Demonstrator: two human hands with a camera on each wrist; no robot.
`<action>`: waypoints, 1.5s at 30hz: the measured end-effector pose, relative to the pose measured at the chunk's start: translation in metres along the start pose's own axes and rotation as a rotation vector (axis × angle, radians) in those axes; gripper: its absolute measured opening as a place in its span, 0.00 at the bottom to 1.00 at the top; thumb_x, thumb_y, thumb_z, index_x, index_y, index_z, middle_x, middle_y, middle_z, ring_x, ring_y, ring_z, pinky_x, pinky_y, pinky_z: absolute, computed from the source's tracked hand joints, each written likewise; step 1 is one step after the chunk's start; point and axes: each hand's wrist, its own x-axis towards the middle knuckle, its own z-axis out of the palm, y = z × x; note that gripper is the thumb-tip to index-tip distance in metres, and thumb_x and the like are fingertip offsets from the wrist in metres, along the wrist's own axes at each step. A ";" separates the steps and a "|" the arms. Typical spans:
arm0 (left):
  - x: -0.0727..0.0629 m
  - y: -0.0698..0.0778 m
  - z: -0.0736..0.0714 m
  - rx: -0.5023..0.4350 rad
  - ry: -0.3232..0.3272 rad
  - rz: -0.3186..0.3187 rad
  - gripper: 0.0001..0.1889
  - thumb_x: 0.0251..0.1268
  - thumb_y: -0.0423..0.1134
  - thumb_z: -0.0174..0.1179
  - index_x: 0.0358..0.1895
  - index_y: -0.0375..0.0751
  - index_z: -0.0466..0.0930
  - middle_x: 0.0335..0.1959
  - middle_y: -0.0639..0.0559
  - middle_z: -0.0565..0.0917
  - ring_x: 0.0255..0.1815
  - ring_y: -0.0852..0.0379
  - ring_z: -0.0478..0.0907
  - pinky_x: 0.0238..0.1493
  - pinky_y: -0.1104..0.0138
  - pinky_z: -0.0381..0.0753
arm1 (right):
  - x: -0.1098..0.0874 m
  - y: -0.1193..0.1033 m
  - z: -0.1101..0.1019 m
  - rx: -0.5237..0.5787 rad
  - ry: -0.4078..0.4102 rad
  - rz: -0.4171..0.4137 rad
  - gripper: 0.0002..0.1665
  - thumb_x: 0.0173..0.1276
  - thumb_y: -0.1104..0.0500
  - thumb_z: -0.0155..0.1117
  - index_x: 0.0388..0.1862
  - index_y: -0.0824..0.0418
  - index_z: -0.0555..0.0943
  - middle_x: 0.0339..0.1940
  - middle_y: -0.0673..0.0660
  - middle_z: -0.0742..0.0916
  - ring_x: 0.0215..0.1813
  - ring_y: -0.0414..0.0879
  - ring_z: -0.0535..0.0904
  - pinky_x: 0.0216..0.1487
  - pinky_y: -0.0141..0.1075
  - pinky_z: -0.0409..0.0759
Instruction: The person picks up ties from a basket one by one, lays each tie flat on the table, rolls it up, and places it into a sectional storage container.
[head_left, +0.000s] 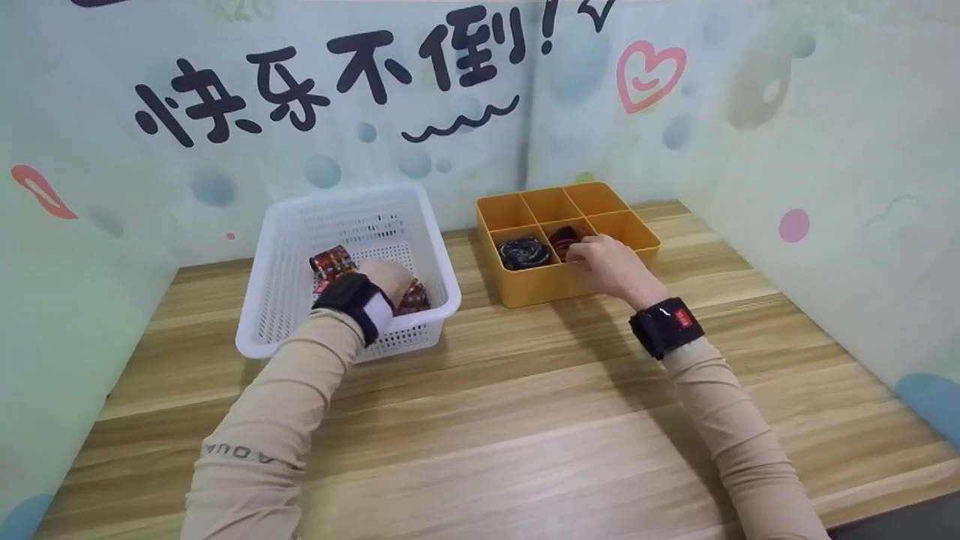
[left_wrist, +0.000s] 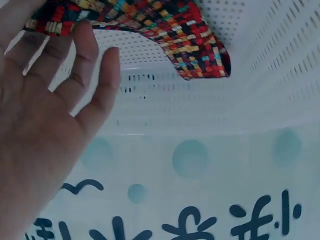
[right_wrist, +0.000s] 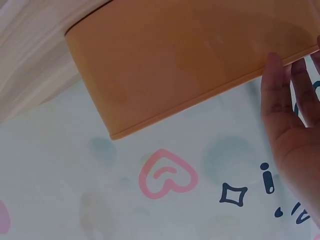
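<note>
Inside the white plastic basket (head_left: pixel 259 330), my left hand (head_left: pixel 386 279) holds a multicoloured checked cloth (left_wrist: pixel 195 45) near its thumb side. Cloth shows on both sides of the hand in the head view; in the left wrist view the little finger is clear of it. My right hand (head_left: pixel 611 266) reaches over the front rim of the orange-yellow organizer box (head_left: pixel 540 289). Its fingertips are at a dark red striped cloth (head_left: pixel 564 238) in the front middle compartment, and their grip is hidden. A rolled navy patterned cloth (head_left: pixel 525 253) fills the front left compartment.
A wooden table (head_left: pixel 480 435) carries both containers, the basket at left and the box to its right. Printed wall panels (head_left: pixel 480 165) stand close behind and at the sides. The box's back row and front right compartment show bare walls.
</note>
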 end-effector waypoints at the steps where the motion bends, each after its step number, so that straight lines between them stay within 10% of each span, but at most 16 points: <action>1: -0.019 0.001 -0.021 -0.076 -0.052 -0.009 0.05 0.51 0.29 0.59 0.33 0.35 0.81 0.36 0.43 0.85 0.37 0.49 0.80 0.38 0.57 0.81 | 0.000 0.000 0.000 0.000 -0.002 0.001 0.07 0.61 0.66 0.61 0.36 0.63 0.84 0.35 0.61 0.86 0.40 0.58 0.81 0.41 0.51 0.81; 6: -0.056 -0.029 -0.068 -0.462 0.058 0.056 0.12 0.59 0.33 0.56 0.46 0.34 0.78 0.37 0.42 0.81 0.37 0.48 0.76 0.42 0.58 0.78 | 0.001 -0.003 -0.001 -0.005 0.005 0.014 0.07 0.61 0.65 0.62 0.37 0.63 0.84 0.36 0.61 0.85 0.40 0.58 0.80 0.40 0.51 0.81; 10: -0.081 -0.039 -0.097 -0.616 0.275 0.094 0.15 0.67 0.38 0.50 0.52 0.32 0.72 0.46 0.35 0.80 0.46 0.42 0.77 0.54 0.50 0.75 | 0.002 -0.008 -0.004 0.010 0.046 -0.007 0.09 0.58 0.65 0.64 0.39 0.64 0.83 0.38 0.63 0.83 0.42 0.59 0.78 0.44 0.51 0.78; 20: -0.118 -0.005 -0.129 -0.788 0.588 0.180 0.17 0.72 0.41 0.48 0.57 0.35 0.68 0.51 0.39 0.79 0.47 0.47 0.78 0.49 0.57 0.80 | 0.003 -0.066 -0.027 0.245 0.213 -0.181 0.26 0.63 0.62 0.65 0.60 0.66 0.71 0.52 0.63 0.80 0.51 0.54 0.77 0.55 0.45 0.76; 30: -0.111 0.066 -0.122 -0.557 0.544 0.449 0.16 0.72 0.43 0.49 0.55 0.38 0.70 0.47 0.44 0.82 0.47 0.50 0.80 0.51 0.60 0.80 | -0.011 -0.132 -0.056 0.290 0.690 -0.453 0.45 0.51 0.66 0.73 0.68 0.58 0.63 0.66 0.66 0.69 0.67 0.56 0.68 0.69 0.43 0.68; 34: -0.104 0.080 -0.111 -0.546 0.515 0.470 0.16 0.72 0.43 0.49 0.54 0.34 0.69 0.46 0.42 0.81 0.48 0.48 0.79 0.52 0.59 0.79 | -0.017 -0.134 -0.064 0.171 0.630 -0.450 0.38 0.47 0.70 0.73 0.60 0.61 0.73 0.54 0.63 0.82 0.54 0.54 0.77 0.60 0.43 0.76; 41: -0.091 0.072 -0.082 -0.842 0.532 0.462 0.31 0.61 0.51 0.62 0.59 0.37 0.60 0.53 0.40 0.79 0.53 0.49 0.79 0.57 0.59 0.78 | -0.022 -0.123 -0.077 0.215 0.481 -0.380 0.26 0.47 0.77 0.67 0.48 0.67 0.78 0.40 0.62 0.86 0.40 0.51 0.81 0.45 0.42 0.82; 45: -0.080 0.063 -0.055 -0.731 0.455 0.398 0.48 0.46 0.58 0.70 0.68 0.44 0.55 0.61 0.42 0.75 0.60 0.49 0.75 0.62 0.55 0.74 | -0.025 -0.118 -0.087 0.317 0.544 -0.325 0.23 0.45 0.77 0.63 0.44 0.67 0.78 0.39 0.62 0.87 0.39 0.51 0.83 0.43 0.35 0.80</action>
